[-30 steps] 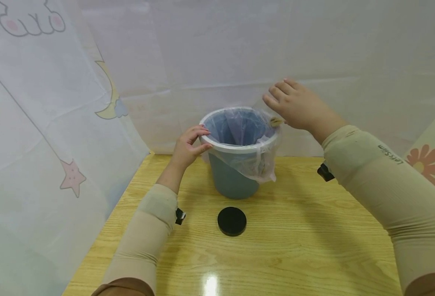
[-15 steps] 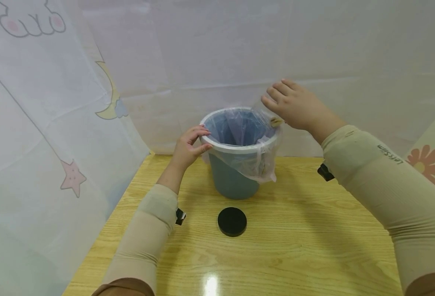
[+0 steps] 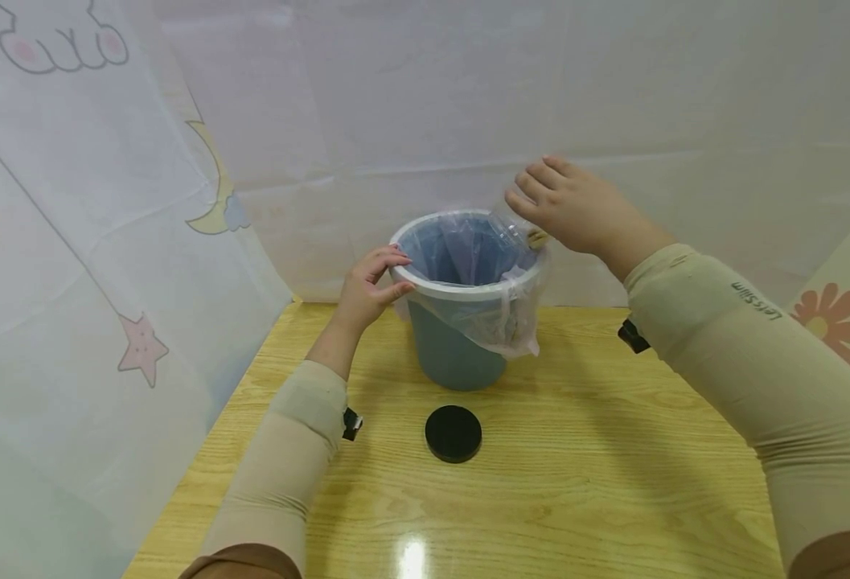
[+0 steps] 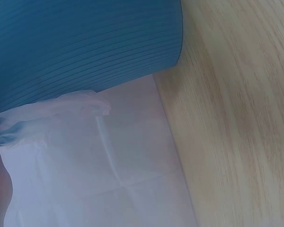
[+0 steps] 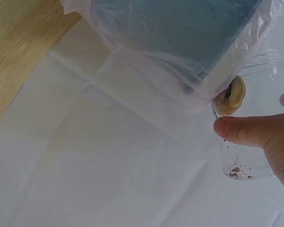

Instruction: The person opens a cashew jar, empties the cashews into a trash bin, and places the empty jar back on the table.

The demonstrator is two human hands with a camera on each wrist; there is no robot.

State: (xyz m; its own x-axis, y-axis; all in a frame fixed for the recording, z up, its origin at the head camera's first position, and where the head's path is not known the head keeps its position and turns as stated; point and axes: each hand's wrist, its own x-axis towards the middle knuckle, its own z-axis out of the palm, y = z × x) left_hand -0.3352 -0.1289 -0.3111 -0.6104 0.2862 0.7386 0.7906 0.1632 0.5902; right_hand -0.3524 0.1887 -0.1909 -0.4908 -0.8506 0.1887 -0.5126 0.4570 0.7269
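Observation:
A grey-blue trash bin with a white rim stands on the table, lined with a thin pink plastic bag that hangs over its right side. My left hand grips the bin's left rim, thumb outside. In the right wrist view, a clear jar is held by my right hand, tipped with its mouth at the bin's right rim. A curved tan piece with a dark hollow lies inside the jar near its mouth. Brown crumbs cling near the jar's bottom.
A round black lid lies on the wooden table in front of the bin. A pale printed sheet hangs close behind the bin, and another covers the left side.
My right hand has shifted slightly left, tipping the jar further over the bin's rim, where more of the clear jar shows. The left hand, bin and lid have stayed put.

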